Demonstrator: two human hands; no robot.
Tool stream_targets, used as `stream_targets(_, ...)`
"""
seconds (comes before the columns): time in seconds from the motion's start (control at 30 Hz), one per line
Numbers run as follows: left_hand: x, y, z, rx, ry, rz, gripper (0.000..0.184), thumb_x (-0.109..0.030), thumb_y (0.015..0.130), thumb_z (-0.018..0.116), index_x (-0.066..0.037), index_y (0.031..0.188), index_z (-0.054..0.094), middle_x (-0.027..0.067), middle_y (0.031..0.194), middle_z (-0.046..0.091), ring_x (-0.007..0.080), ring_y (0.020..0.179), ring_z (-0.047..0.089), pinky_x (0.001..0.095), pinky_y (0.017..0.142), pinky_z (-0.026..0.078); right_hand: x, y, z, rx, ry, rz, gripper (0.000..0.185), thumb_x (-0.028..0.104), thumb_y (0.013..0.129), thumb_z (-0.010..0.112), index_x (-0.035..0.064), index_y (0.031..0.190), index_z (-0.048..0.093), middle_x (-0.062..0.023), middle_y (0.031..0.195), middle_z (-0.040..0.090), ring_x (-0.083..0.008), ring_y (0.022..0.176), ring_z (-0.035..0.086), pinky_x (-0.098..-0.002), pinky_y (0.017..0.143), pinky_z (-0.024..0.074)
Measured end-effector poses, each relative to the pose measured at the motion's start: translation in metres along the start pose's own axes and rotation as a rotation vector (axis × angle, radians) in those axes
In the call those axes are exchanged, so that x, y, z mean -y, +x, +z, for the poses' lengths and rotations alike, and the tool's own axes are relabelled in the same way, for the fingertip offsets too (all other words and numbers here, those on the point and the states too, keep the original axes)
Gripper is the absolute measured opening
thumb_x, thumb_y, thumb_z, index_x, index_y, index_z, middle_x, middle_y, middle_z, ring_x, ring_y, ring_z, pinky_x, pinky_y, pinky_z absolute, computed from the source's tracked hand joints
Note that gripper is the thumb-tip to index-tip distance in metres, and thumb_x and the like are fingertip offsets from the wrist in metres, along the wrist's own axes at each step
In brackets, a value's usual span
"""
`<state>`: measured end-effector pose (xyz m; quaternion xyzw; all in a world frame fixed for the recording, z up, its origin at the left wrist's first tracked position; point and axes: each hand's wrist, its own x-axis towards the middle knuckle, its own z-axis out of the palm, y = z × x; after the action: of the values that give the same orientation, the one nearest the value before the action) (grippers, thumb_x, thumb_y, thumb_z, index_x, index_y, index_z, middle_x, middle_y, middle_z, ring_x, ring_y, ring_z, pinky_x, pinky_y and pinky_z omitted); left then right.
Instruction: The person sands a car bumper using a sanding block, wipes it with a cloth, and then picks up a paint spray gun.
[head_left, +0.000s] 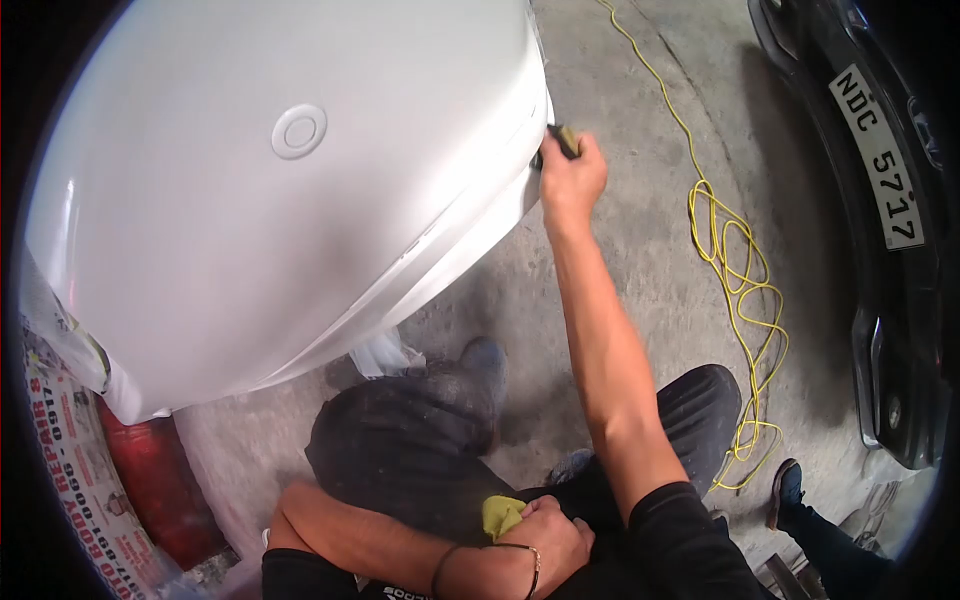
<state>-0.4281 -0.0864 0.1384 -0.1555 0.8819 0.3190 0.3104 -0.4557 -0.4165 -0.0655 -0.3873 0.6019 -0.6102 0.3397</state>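
Observation:
My right hand is closed around a small dark block with an olive-yellow side. It is at the far right edge of a white car's front end, where the block is against or very close to the panel edge; contact is partly hidden by my fingers. A round emblem, white like the panel, sits on the panel. Near my lap, my left hand is closed on a crumpled yellow-green cloth.
A yellow cord lies in loose loops on the concrete floor. To the right stands a dark car bumper with a licence plate. Plastic sheeting hangs under the white panel. Another person's shoe is at lower right. A printed banner is at lower left.

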Motion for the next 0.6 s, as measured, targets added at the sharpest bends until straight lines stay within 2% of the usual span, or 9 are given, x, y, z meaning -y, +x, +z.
stream_targets(0.1,0.002,0.000,-0.001,0.023,0.016,-0.010,0.036,-0.019,0.103,0.060,-0.002,0.134,0.072,0.0104,0.100,0.082,0.0262,0.086,0.080,0.0467,0.077,0.055,-0.005,-0.026,-0.005,0.000,-0.003,0.036,0.030,0.018,0.096,0.083,-0.0030,0.089,0.064,-0.0135,0.086,0.071,-0.0248,0.080,0.064,-0.0406,0.078,0.0520)
stream_targets(0.17,0.003,-0.001,-0.004,0.042,0.031,-0.011,0.040,-0.019,0.103,0.060,-0.001,0.137,0.070,0.0116,0.101,0.082,0.0269,0.087,0.080,0.0467,0.078,0.055,0.007,-0.019,-0.008,-0.003,0.017,0.046,0.032,0.018,0.095,0.084,-0.0023,0.086,0.060,-0.0128,0.085,0.069,-0.0220,0.080,0.059,-0.0409,0.078,0.0509)
stream_targets(0.27,-0.004,-0.002,0.000,-0.045,-0.036,-0.080,0.038,-0.018,0.103,0.060,0.000,0.134,0.071,0.0130,0.101,0.082,0.0285,0.088,0.080,0.0483,0.077,0.058,0.016,-0.002,-0.003,0.020,0.088,0.075,0.034,0.019,0.094,0.085,-0.0014,0.086,0.060,-0.0114,0.084,0.067,-0.0187,0.081,0.054,-0.0403,0.077,0.0496)
stream_targets(0.37,-0.002,-0.002,0.005,-0.095,-0.065,-0.091,0.036,-0.019,0.102,0.060,0.001,0.130,0.072,0.0144,0.101,0.081,0.0301,0.089,0.080,0.0503,0.076,0.061,-0.007,-0.024,-0.004,-0.018,-0.028,-0.019,0.032,0.018,0.094,0.085,-0.0015,0.086,0.060,-0.0121,0.081,0.067,-0.0206,0.077,0.056,-0.0405,0.074,0.0498)
stream_targets(0.4,-0.003,-0.002,0.009,-0.152,-0.062,-0.114,0.036,-0.019,0.102,0.061,0.001,0.129,0.072,0.0151,0.101,0.081,0.0307,0.089,0.080,0.0511,0.075,0.061,-0.003,-0.031,-0.005,0.016,0.026,0.053,0.031,0.018,0.094,0.085,-0.0015,0.088,0.062,-0.0141,0.081,0.067,-0.0228,0.077,0.058,-0.0414,0.075,0.0503)
stream_targets(0.47,-0.007,0.000,0.020,-0.250,-0.069,-0.157,0.035,-0.019,0.101,0.061,0.001,0.127,0.072,0.0165,0.101,0.081,0.0320,0.091,0.080,0.0526,0.075,0.063,0.004,-0.016,-0.006,0.015,0.006,0.056,0.031,0.020,0.095,0.085,-0.0014,0.089,0.063,-0.0153,0.084,0.069,-0.0241,0.079,0.061,-0.0424,0.077,0.0509)
stream_targets(0.57,-0.009,0.006,0.028,-0.199,-0.133,-0.137,0.036,-0.019,0.100,0.063,0.002,0.128,0.072,0.0201,0.105,0.080,0.0352,0.098,0.080,0.0512,0.075,0.063,0.003,-0.010,-0.003,-0.003,0.010,0.037,0.032,0.022,0.096,0.084,-0.0015,0.089,0.063,-0.0159,0.086,0.071,-0.0244,0.080,0.063,-0.0434,0.077,0.0511)
stream_targets(0.6,-0.004,0.009,0.032,-0.282,-0.158,-0.138,0.030,-0.018,0.099,0.063,0.001,0.121,0.072,0.0197,0.101,0.079,0.0347,0.093,0.079,0.0502,0.073,0.062,0.003,-0.007,0.000,-0.015,0.021,0.014,0.032,0.023,0.096,0.083,-0.0016,0.089,0.063,-0.0158,0.087,0.071,-0.0243,0.080,0.063,-0.0437,0.076,0.0510)
